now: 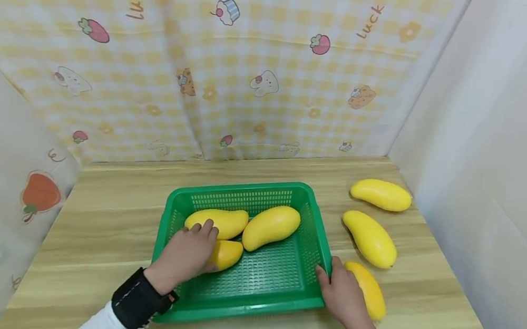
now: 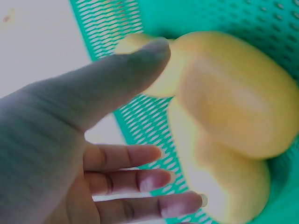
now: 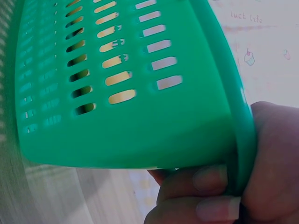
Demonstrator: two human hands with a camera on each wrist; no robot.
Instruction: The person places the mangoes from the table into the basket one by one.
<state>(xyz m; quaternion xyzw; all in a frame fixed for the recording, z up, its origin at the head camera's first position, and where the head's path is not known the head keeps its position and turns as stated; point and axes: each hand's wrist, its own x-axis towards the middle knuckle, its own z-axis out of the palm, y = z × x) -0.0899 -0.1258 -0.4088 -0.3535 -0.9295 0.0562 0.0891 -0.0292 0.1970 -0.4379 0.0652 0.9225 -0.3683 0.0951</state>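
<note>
The frontmost smooth yellow mango-shaped fruit (image 1: 229,255) in the left half of the rectangular green plastic mesh basket (image 1: 240,309) is partly covered by the left hand (image 1: 188,255), the nearer one, whose fingers are extended and parted from the thumb. The fruit's visible part is aligned roughly left to right; the coming move is judged to depend on thumb and fingers being set across that axis. The basket's right rim is gripped by the right hand (image 1: 345,291).

Mangoes (image 1: 271,229) yellow; basket (image 1: 249,309) green; backdrop (image 1: 245,59) yellow-and-white check (strawberries (image 1: 321,44) pink); sleeve (image 1: 105,325) white.
</note>
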